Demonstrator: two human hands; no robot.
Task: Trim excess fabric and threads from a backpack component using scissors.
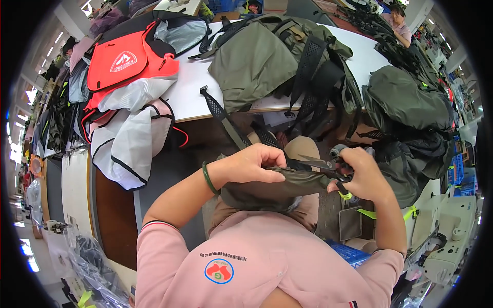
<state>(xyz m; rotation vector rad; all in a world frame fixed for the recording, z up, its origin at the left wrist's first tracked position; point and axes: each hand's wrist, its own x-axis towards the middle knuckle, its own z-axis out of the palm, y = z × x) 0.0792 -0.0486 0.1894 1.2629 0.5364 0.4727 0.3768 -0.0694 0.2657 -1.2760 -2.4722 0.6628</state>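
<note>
My left hand [254, 163] pinches the upper edge of an olive fabric bag piece [267, 192] between thumb and fingers, over my lap. My right hand [365, 174] is closed round the dark handles of a pair of scissors [319, 163], whose blades point left just above that fabric edge. The blades look slightly apart; I cannot tell whether they touch the cloth. Grey wrapping covers part of the handles, and a small yellow-green bit shows below them. An olive backpack [254, 64] with black mesh straps lies on the table beyond my hands, one strap hanging toward my left hand.
Across the white table's [192, 105] left end lies a red and white bag [120, 66], its pale lining hanging over the edge. More olive bags [408, 97] are heaped at the right. A sewing machine [447, 236] stands at lower right. Another person [399, 25] sits at far right.
</note>
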